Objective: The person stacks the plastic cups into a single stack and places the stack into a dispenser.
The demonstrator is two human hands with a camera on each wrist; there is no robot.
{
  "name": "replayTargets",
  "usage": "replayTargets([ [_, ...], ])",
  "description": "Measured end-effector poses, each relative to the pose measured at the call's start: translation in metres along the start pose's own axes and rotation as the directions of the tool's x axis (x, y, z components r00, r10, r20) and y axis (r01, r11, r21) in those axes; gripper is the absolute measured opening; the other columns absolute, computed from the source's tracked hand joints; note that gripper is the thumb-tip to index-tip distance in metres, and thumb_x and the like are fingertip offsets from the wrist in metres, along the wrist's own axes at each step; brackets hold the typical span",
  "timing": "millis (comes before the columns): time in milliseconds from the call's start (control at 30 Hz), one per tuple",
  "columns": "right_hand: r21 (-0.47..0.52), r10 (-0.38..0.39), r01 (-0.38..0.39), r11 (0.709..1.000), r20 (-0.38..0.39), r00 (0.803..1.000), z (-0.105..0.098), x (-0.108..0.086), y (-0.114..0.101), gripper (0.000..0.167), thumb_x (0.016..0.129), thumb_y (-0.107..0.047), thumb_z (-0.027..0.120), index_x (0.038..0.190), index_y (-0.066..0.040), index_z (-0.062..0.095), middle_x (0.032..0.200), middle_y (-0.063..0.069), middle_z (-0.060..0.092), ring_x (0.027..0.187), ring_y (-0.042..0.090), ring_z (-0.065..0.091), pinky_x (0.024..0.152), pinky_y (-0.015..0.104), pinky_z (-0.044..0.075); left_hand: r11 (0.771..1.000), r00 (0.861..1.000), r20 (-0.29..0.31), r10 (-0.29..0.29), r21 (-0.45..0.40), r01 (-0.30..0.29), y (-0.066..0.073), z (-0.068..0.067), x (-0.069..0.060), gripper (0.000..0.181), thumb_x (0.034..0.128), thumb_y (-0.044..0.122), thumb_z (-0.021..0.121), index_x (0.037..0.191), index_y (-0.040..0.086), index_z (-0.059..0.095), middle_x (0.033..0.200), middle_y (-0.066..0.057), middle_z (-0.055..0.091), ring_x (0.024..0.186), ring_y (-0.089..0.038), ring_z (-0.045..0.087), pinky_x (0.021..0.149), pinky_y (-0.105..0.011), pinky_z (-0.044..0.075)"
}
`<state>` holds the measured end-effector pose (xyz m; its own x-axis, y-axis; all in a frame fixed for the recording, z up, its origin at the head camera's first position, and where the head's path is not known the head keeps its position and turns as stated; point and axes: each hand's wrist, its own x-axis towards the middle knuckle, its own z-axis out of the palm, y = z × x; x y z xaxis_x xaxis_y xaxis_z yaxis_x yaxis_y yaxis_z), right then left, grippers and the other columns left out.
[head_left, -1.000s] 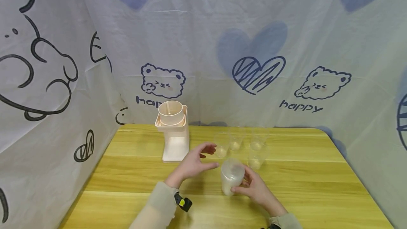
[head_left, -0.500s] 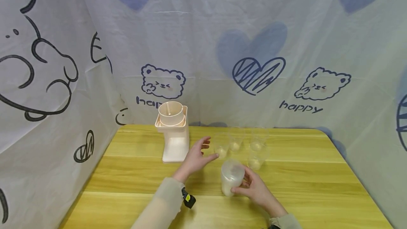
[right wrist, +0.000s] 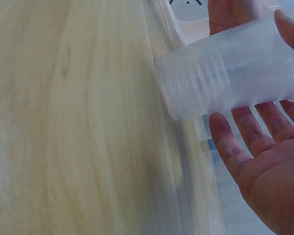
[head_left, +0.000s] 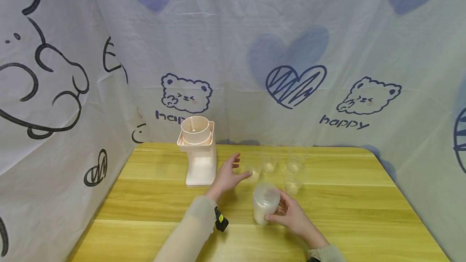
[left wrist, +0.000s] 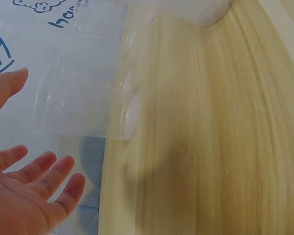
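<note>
My right hand [head_left: 293, 215] holds a nested stack of clear plastic cups [head_left: 263, 205] upright on the table. In the right wrist view the thumb lies on one side of the stack [right wrist: 225, 71] and the fingers on the other. Beyond it, my left hand [head_left: 227, 175] reaches with spread fingers to the left of a single clear plastic cup [head_left: 254, 172]. The left wrist view shows a gap between that hand [left wrist: 32, 193] and the nearest cup [left wrist: 88, 110]. Nothing is in the left palm.
Several more clear cups, including one at the back [head_left: 269, 165] and one at the right [head_left: 292, 183], stand beyond the stack. A cream-coloured stand with a round cup-like top [head_left: 201, 171] is left of them. A printed curtain [head_left: 233, 72] hangs behind the wooden table [head_left: 349, 205].
My left hand has moved forward and slightly right, closer to the nearest single cup. The right hand and the stack have stayed in place.
</note>
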<state>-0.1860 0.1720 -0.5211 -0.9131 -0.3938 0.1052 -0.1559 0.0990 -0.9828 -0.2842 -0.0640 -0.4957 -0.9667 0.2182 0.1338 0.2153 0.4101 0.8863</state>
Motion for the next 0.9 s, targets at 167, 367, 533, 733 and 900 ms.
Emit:
replayTargets([
  [167, 0.003, 0.022, -0.022, 1.000, -0.010, 1.000, -0.001, 0.000, 0.001, 0.078, 0.081, -0.006, 0.080, 0.145, 0.004, 0.037, 0.133, 0.023, 0.054, 0.120, 0.025, 0.054, 0.099, 0.036, 0.045, 1.000, 1.000, 0.008, -0.021, 0.007, 0.021, -0.002, 0.002, 0.003, 0.084, 0.0839, 0.031, 0.079, 0.148, 0.000, 0.035, 0.138, -0.023, 0.049, 0.122, -0.039, 0.052, 0.097, -0.049, 0.047],
  [367, 0.012, 0.030, -0.030, 0.999, -0.006, 1.000, -0.001, 0.000, 0.002, 0.079, 0.081, -0.008, 0.081, 0.145, 0.003, 0.037, 0.134, 0.024, 0.053, 0.122, 0.030, 0.052, 0.100, 0.037, 0.044, 0.998, 0.998, 0.019, -0.057, 0.024, 0.057, -0.003, 0.005, 0.004, 0.084, 0.0853, 0.034, 0.078, 0.150, 0.003, 0.033, 0.140, -0.020, 0.049, 0.124, -0.039, 0.051, 0.098, -0.049, 0.046],
  [533, 0.009, 0.039, -0.039, 0.999, -0.011, 0.999, -0.001, 0.001, 0.002, 0.079, 0.080, -0.008, 0.082, 0.145, 0.003, 0.037, 0.134, 0.023, 0.053, 0.123, 0.035, 0.051, 0.099, 0.037, 0.045, 0.997, 0.996, 0.029, -0.081, 0.011, 0.081, -0.002, 0.008, 0.006, 0.089, 0.0850, 0.034, 0.078, 0.153, 0.006, 0.027, 0.140, -0.020, 0.049, 0.125, -0.040, 0.050, 0.099, -0.050, 0.045],
  [733, 0.001, 0.029, -0.029, 1.000, -0.008, 1.000, -0.001, 0.002, 0.003, 0.079, 0.081, -0.007, 0.081, 0.145, 0.005, 0.037, 0.132, 0.024, 0.053, 0.120, 0.028, 0.054, 0.096, 0.033, 0.046, 0.996, 0.996, 0.029, -0.084, -0.003, 0.084, -0.004, 0.013, 0.009, 0.092, 0.0846, 0.033, 0.079, 0.153, 0.005, 0.024, 0.139, -0.018, 0.050, 0.125, -0.038, 0.050, 0.099, -0.050, 0.045],
  [900, 0.010, 0.028, -0.028, 1.000, -0.004, 1.000, -0.001, 0.002, 0.002, 0.078, 0.081, -0.007, 0.081, 0.145, 0.005, 0.037, 0.132, 0.024, 0.053, 0.118, 0.025, 0.055, 0.096, 0.032, 0.046, 0.996, 0.995, 0.030, -0.091, -0.012, 0.091, -0.003, 0.015, 0.013, 0.091, 0.0853, 0.031, 0.078, 0.153, 0.005, 0.024, 0.139, -0.019, 0.048, 0.125, -0.037, 0.049, 0.099, -0.050, 0.045],
])
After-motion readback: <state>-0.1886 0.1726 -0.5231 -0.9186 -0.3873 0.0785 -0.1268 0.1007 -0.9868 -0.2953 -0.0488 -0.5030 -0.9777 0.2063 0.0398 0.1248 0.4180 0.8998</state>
